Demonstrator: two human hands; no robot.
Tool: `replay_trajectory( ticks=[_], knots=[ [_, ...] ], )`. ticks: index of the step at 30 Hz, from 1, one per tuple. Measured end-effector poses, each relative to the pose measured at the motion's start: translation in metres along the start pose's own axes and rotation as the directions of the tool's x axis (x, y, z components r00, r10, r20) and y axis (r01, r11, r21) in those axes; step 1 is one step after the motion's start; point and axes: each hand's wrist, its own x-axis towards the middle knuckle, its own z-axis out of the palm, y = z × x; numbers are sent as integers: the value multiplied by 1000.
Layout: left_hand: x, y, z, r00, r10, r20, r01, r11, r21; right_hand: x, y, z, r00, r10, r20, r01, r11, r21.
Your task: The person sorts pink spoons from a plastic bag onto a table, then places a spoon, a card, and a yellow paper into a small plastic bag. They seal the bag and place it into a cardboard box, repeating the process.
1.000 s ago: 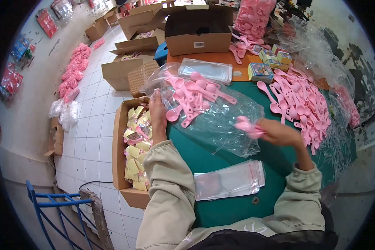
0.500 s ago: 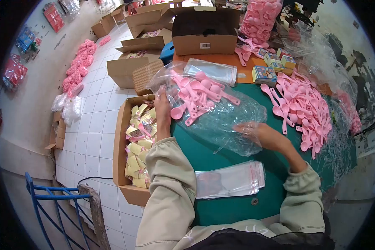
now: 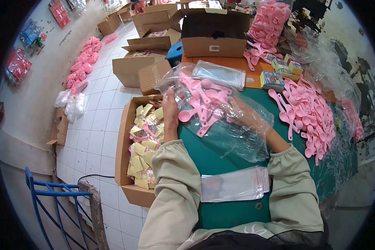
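A large clear plastic bag (image 3: pixel 248 143) lies over the green tabletop with several pink plastic spoons (image 3: pixel 204 93) bunched in its far left part. My left hand (image 3: pixel 170 110) is closed on the bag's left edge, beside the spoons. Under the clear film, my right hand (image 3: pixel 242 113) reaches into the bag from the right, its fingers at the spoons; film and blur hide whether they grip any. A stack of clear flat bags (image 3: pixel 233 185) lies between my forearms. To the left, a cardboard box (image 3: pixel 123 154) holds many small packets with yellowish cards (image 3: pixel 143 152).
A loose pile of pink spoons (image 3: pixel 308 116) covers the table's right side, near small card boxes (image 3: pixel 272 80) and crumpled plastic. More clear bags (image 3: pixel 220 74) lie at the back before an open brown box (image 3: pixel 214 41). A blue metal frame (image 3: pixel 58 191) stands lower left.
My right hand has moved left and farther into the bag, up to the spoons. The spoons have shifted slightly in the bag. My left hand still holds its edge. The view has moved a little.
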Motion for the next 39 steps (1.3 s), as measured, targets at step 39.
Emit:
replay_trajectory(
  ticks=[39],
  knots=[
    [-4,5,5,999,-16,-47,19,999,50,-108,-44,-16,912,410,-8,-400,893,206]
  ],
)
